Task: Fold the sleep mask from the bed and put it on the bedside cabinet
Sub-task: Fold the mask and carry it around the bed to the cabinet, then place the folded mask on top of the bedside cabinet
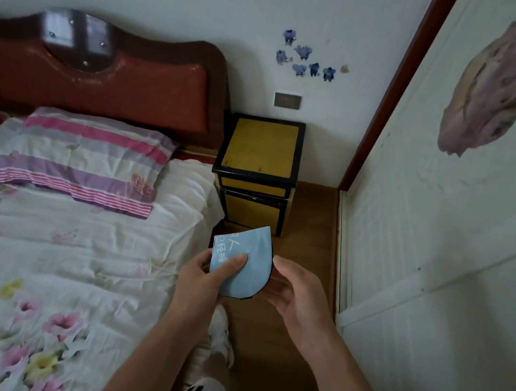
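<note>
The light blue sleep mask, folded in half with white characters on it and a dark edge, is pinched in my left hand, thumb on top. It hangs in the air over the floor strip beside the bed. My right hand hovers just right of the mask, fingers apart, with nothing in it that I can make out. The bedside cabinet, yellow top with a black frame, stands ahead of my hands against the wall, its top bare.
The bed with a flowered sheet and a striped pillow fills the left. A white wardrobe door closes the right side. Between them runs a narrow wooden floor strip, where my feet in white shoes stand.
</note>
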Tool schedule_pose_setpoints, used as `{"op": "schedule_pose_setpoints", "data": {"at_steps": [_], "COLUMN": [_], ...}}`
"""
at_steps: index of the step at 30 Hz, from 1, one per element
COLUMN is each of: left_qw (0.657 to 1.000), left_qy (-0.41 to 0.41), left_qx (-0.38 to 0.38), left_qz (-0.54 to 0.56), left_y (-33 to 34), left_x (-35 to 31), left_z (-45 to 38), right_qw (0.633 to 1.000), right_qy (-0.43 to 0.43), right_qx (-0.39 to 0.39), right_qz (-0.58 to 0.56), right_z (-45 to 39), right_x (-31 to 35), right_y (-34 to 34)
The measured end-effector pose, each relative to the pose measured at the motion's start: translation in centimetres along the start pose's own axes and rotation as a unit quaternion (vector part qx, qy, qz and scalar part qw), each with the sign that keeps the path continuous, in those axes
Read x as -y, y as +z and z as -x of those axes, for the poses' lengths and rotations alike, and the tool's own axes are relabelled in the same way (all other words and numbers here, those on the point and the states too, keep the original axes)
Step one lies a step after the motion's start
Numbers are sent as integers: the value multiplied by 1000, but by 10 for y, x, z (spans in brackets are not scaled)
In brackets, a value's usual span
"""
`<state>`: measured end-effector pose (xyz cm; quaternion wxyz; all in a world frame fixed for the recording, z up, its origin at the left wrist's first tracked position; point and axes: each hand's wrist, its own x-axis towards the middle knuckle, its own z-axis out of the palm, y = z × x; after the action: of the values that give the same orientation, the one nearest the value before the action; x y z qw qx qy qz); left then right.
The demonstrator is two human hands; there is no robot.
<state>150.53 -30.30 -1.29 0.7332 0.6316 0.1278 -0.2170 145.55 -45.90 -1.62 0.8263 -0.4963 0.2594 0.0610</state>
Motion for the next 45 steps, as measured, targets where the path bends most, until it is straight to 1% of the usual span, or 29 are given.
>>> {"op": "schedule_pose_setpoints", "data": {"at_steps": [3,7,15,23,26,32,37,41,45], "left_qw": [1000,1000,997,995,994,996,996,995,993], "left_qy": [-1,-3,-2,-29,-40,-34,-38,-39,-24], "left_qx": [15,31,73,98,99,84,71,69,72], "left_qz": [5,6,4,4,1,-5,31,68,86], "left_y": [4,6,2,18,31,66,105,137,154], "left_x": [-17,-58,-151,-186,-193,-211,-233,-247,-251], "left_z": [-46,-116,-254,-346,-377,-435,-479,-506,-528], "right_qw": [1000,997,994,989,989,991,993,995,997], "right_qy": [-8,-10,-25,-9,-10,-12,-17,-16,-27], "right_qx": [-24,-68,-105,-142,-142,-127,-106,-94,-77], "right_qz": [0,-16,-29,-44,-43,-43,-49,-29,2], "right_z": [-43,-108,-233,-305,-334,-398,-449,-487,-517], "right_x": [17,51,123,159,175,212,261,294,312], "right_y": [2,15,66,78,73,58,37,20,13]}}
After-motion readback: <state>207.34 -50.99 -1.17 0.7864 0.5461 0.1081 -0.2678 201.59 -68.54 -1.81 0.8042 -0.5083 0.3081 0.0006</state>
